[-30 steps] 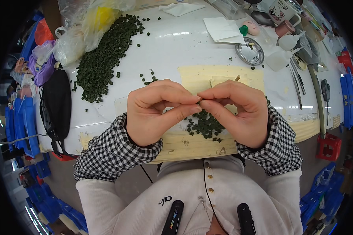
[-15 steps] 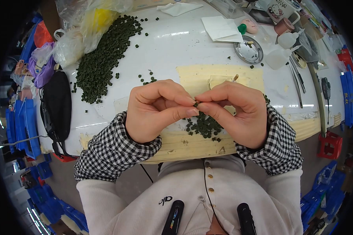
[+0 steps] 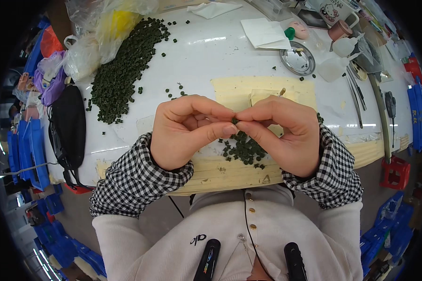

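Between my fingertips is a small dark green piece [image 3: 235,121], pinched from both sides and mostly covered. My left hand [image 3: 185,131] grips it with thumb and forefinger, and my right hand [image 3: 281,131] does the same, so the fingertips meet. Just below the hands, near the table's front edge, lies a small heap of the same dark green pieces [image 3: 244,150]. A far larger pile of them [image 3: 124,70] spreads over the table at the upper left, with a few loose ones [image 3: 180,87] between pile and hands.
Plastic bags [image 3: 86,56] and a black pouch [image 3: 68,126] lie at the left. Behind my hands is yellowish paper [image 3: 229,89]. Farther right are a round metal dish [image 3: 293,65], white tissue [image 3: 262,33], tweezers [image 3: 355,103], a thread spool [image 3: 339,31] and a mug [image 3: 330,13].
My left fingertips have shifted slightly, and the fingers of both hands are closer together over the dark green piece. Otherwise the scene looks the same.
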Motion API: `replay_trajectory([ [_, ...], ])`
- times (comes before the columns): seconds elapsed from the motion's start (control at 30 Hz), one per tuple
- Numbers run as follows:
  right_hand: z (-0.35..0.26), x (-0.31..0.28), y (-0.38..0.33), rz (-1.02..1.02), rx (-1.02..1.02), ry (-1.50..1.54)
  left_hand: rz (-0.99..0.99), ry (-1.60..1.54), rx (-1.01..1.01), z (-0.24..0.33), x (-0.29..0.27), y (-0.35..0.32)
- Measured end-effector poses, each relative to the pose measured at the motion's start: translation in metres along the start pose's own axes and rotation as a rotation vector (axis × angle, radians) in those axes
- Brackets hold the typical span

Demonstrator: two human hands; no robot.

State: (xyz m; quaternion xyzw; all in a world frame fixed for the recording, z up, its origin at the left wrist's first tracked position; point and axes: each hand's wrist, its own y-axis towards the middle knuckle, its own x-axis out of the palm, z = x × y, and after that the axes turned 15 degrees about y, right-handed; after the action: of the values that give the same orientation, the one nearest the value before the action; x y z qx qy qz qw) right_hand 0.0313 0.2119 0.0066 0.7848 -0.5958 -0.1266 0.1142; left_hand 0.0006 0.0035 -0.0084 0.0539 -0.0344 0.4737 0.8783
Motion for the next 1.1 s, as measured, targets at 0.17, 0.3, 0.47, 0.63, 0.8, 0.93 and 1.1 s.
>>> replay_trajectory([
  [0.17,0.0,0.0,-0.001,0.004,0.017,0.01,-0.013,0.08,0.106,-0.006,-0.002,0.0],
  [0.3,0.001,0.0,-0.001,0.032,0.055,0.071,0.081,0.181,0.078,-0.001,0.002,0.0],
  [0.47,0.001,-0.002,-0.002,0.034,0.147,0.247,0.107,0.223,0.047,0.001,0.001,-0.002],
  [0.63,-0.001,-0.002,-0.002,0.036,0.294,0.483,0.107,0.207,0.071,0.002,0.001,-0.002],
  [0.8,-0.003,-0.002,-0.001,0.037,0.328,0.544,0.093,0.17,0.103,0.005,0.004,-0.003],
  [0.93,-0.003,-0.002,-0.001,0.044,0.36,0.557,0.053,0.165,0.125,0.003,0.001,-0.002],
  [1.1,-0.004,-0.003,0.0,0.022,0.413,0.596,0.031,0.206,0.118,0.003,0.002,-0.004],
])
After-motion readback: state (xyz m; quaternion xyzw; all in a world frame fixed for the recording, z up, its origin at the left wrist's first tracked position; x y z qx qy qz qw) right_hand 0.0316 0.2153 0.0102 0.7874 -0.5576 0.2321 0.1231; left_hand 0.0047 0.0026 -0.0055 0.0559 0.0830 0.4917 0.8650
